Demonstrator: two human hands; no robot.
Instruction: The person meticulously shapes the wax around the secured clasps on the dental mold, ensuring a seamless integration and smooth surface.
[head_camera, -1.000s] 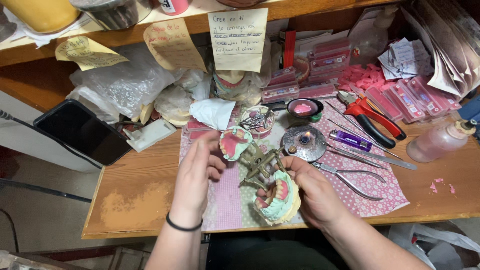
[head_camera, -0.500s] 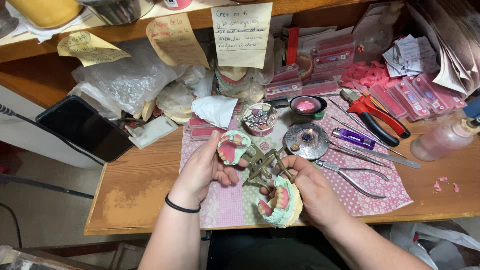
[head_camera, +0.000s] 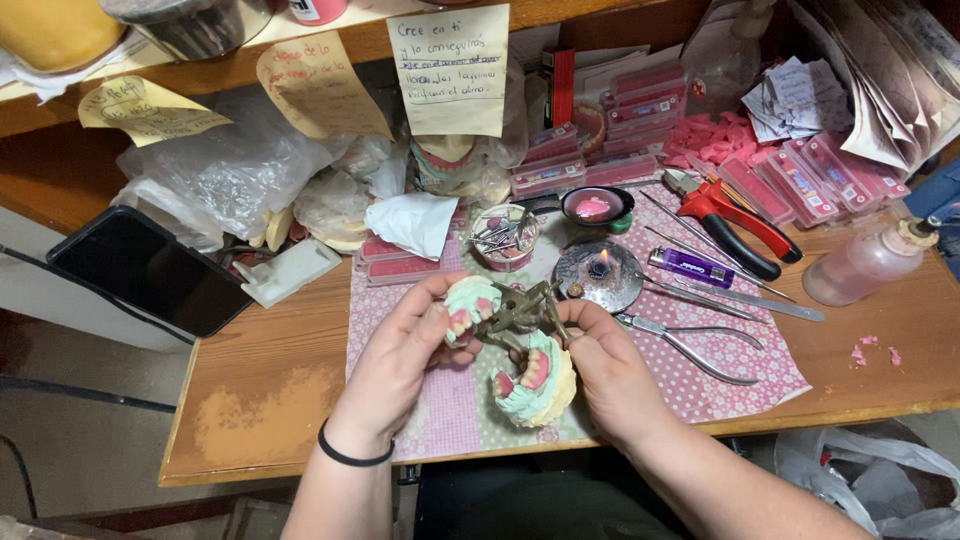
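While your left hand (head_camera: 400, 365) curls around the upper denture cast (head_camera: 470, 305), thumb and fingers closed on its pale green base, your right hand (head_camera: 610, 375) grips the lower cast (head_camera: 535, 380) and the brass articulator (head_camera: 520, 315) hinging the two apart. You hold the set low over the pink dotted mat (head_camera: 450, 420), near the desk's front edge. At two o'clock from it burns a small alcohol lamp (head_camera: 598, 275); pliers (head_camera: 690, 345) lie at three o'clock.
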